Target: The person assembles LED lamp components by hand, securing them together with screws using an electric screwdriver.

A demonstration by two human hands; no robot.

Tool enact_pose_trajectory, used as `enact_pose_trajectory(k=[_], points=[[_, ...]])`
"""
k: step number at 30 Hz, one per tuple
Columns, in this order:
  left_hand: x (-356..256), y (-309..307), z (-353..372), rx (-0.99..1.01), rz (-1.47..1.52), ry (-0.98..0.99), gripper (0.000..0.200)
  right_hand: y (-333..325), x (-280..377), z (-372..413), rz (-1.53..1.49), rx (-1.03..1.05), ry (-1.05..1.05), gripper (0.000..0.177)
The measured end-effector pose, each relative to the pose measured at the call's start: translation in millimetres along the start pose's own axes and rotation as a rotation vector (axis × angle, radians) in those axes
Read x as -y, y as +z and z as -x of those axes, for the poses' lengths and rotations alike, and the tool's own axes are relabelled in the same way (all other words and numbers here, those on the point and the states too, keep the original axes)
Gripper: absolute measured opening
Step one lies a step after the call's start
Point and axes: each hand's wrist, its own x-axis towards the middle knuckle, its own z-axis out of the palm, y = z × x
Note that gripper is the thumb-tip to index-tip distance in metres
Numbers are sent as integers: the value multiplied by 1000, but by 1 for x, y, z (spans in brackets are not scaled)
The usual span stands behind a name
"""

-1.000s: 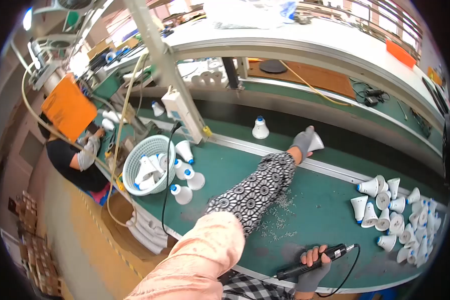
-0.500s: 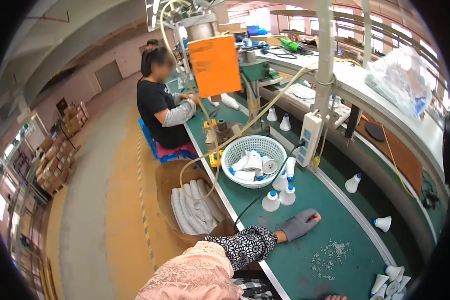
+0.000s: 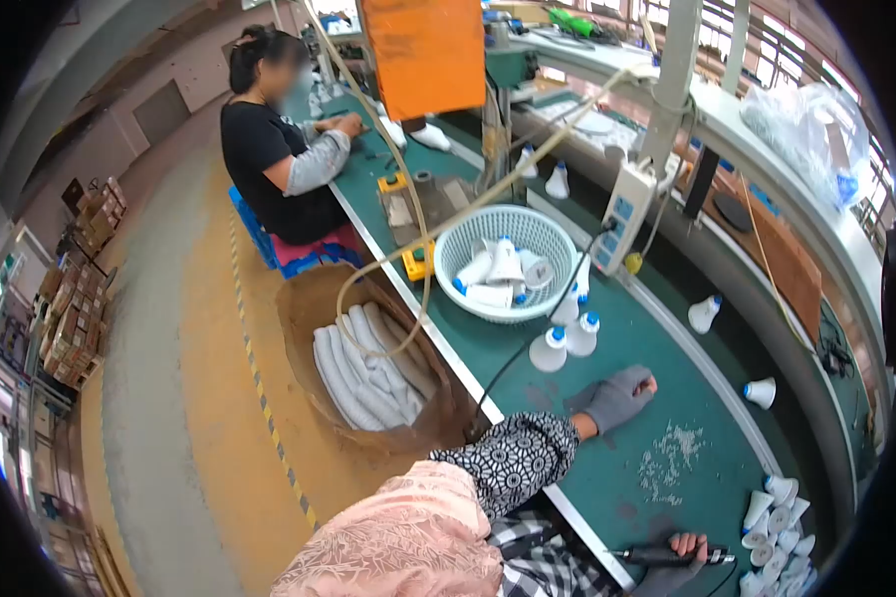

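My left hand [image 3: 617, 400], in a grey fingerless glove, lies on the green tabletop [image 3: 508, 363] with its fingers curled in; no object shows in it. Nearer the bottom edge, my right hand [image 3: 682, 555] is wrapped round a black screwdriver-like tool [image 3: 652, 555]. Between the hands and to the right lies a scatter of tiny screws [image 3: 672, 463]. Several white cones with blue tips [image 3: 548, 350] stand beyond my left hand. White cone parts [image 3: 782, 527] are heaped right of my right hand.
A pale basket [image 3: 453, 292] holds more cones. Before it is a machine with an orange panel [image 3: 423, 60]. A hose [image 3: 518, 177] and a power strip [image 3: 627, 214] are near. A co-worker [image 3: 279, 159] sits at the far left. A brown sack [image 3: 299, 333] stands beside the table.
The view has tilted down and shifted. My right hand, barely visible at the bottom edge before, now shows with the black tool. My left hand stays resting on the table.
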Motion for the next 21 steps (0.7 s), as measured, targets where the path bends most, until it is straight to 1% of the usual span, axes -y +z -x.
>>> enact_pose_trajectory(k=[2, 5, 6, 7, 9, 11, 14, 16, 18, 19, 21], points=[[-1, -2, 3, 22, -29, -2, 11, 6, -1, 0, -58, -5, 4, 26], [0, -1, -2, 35, -83, 32, 12, 3, 3, -2, 8, 26, 21, 25], [-1, 0, -3, 32, -107, 31, 12, -2, 3, -5, -20, 30, 19, 25], [-1, 1, -5, 46, -95, 26, 13, -7, 4, -7, -76, 8, 62, 25], [-7, -2, -3, 75, -83, -10, 14, -7, 4, -7, -105, 69, 36, 25], [-20, -5, -9, 60, -134, -2, 15, -4, 5, -12, -110, 41, 32, 24], [-21, -8, 10, 89, -144, -78, 17, -19, 4, 0, -113, -30, 79, 24], [-32, -8, -7, 113, -144, -52, 18, -9, 7, -3, -102, -1, 54, 24], [-29, -9, -2, 136, -186, -52, 20, -10, 9, -2, -161, 37, 70, 24], [-28, -10, -4, 120, -194, -29, 20, -14, 8, -4, -202, 47, 99, 24], [-21, -5, 1, 77, -185, -20, 19, -33, 5, -11, -205, 151, 126, 23]])
